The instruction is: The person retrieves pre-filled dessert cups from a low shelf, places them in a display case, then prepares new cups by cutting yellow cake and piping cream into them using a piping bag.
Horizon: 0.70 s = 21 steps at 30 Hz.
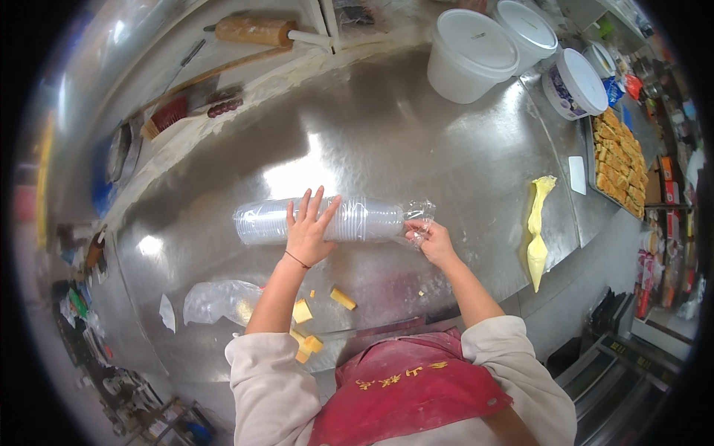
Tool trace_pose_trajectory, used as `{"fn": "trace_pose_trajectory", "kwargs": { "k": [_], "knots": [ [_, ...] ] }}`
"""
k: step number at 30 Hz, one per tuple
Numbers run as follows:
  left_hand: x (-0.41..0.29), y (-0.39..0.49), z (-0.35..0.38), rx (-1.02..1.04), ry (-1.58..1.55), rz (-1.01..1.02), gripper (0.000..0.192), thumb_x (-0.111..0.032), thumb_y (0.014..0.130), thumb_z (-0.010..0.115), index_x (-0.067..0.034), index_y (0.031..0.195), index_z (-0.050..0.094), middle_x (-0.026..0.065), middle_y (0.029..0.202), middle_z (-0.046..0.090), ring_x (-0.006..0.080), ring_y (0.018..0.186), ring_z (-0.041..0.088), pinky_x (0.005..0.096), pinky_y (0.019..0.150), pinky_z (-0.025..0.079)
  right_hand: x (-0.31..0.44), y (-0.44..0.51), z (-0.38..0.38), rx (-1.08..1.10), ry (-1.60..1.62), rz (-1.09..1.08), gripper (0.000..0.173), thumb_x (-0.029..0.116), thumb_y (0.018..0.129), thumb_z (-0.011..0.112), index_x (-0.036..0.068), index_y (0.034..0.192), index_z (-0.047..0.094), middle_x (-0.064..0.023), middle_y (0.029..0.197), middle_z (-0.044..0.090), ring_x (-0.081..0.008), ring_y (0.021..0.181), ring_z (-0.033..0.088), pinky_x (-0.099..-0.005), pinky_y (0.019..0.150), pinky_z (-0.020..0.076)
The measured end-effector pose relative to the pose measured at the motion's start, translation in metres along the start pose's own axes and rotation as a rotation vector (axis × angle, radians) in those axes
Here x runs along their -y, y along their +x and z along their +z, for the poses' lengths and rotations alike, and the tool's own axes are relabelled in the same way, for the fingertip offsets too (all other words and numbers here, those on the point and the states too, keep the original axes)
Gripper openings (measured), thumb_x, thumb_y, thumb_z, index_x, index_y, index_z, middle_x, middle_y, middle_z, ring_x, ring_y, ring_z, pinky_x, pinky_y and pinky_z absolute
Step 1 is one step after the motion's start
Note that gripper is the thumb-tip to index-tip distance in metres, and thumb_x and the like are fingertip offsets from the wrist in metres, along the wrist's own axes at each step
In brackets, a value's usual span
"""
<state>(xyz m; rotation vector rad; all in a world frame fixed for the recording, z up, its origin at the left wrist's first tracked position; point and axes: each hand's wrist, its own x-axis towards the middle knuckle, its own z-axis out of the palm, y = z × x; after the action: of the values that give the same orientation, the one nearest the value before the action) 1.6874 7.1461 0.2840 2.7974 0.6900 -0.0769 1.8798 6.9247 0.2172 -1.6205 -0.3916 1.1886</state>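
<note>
A sleeve of nested clear plastic cups point(357, 219) lies on its side across the steel worktable point(401, 150), wrapped in clear film. My left hand point(311, 234) rests flat on the middle of the stack, fingers spread. At the right end, the gathered end of the plastic wrapper point(421, 211) is pinched between the fingers of my right hand point(435, 242). Below my left forearm lie cut pieces of yellow sponge cake point(342, 299) and a crumpled clear plastic bag point(217, 301), partly hidden by that arm.
To the right lies a piping bag of yellow filling point(536, 240), beside a white scraper point(577, 175). A tray of baked pastries point(619, 159) sits at the far right. Lidded white tubs point(473, 56) stand at the back. A rolling pin point(254, 32) and a brush point(164, 117) lie along the back-left ledge.
</note>
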Motion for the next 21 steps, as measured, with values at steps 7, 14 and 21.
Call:
{"fn": "trace_pose_trajectory", "kwargs": {
  "k": [7,14,21],
  "knots": [
    [-0.023,0.002,0.009,0.033,-0.083,0.025,0.103,-0.031,0.051,0.085,-0.025,0.141,0.034,0.0088,0.146,0.030,0.0320,0.136,0.024,0.0574,0.107,0.018,0.023,0.007,0.003,0.091,-0.519,-0.478,0.072,0.027,0.069,0.079,0.008,0.131,0.048,-0.0127,0.137,0.044,-0.0289,0.126,0.043,-0.0377,0.104,0.0371],
    [-0.030,0.011,0.022,-0.070,-0.087,0.027,0.096,-0.031,0.053,0.084,-0.024,0.138,0.039,0.0089,0.139,0.041,0.0305,0.129,0.036,0.0559,0.105,0.022,0.016,0.040,0.015,0.154,-0.634,-0.619,0.078,0.032,0.066,0.080,0.008,0.132,0.045,-0.0142,0.136,0.045,-0.0327,0.123,0.044,-0.0391,0.103,0.0376],
    [-0.020,0.021,0.017,-0.034,-0.049,0.044,0.091,-0.034,0.053,0.084,-0.025,0.134,0.045,0.0077,0.137,0.044,0.0293,0.128,0.038,0.0555,0.106,0.022,0.028,0.020,-0.001,0.060,-0.597,-0.519,0.077,0.024,0.062,0.083,0.009,0.129,0.048,-0.0159,0.127,0.051,-0.0327,0.119,0.048,-0.0396,0.100,0.0406]
  ]
}}
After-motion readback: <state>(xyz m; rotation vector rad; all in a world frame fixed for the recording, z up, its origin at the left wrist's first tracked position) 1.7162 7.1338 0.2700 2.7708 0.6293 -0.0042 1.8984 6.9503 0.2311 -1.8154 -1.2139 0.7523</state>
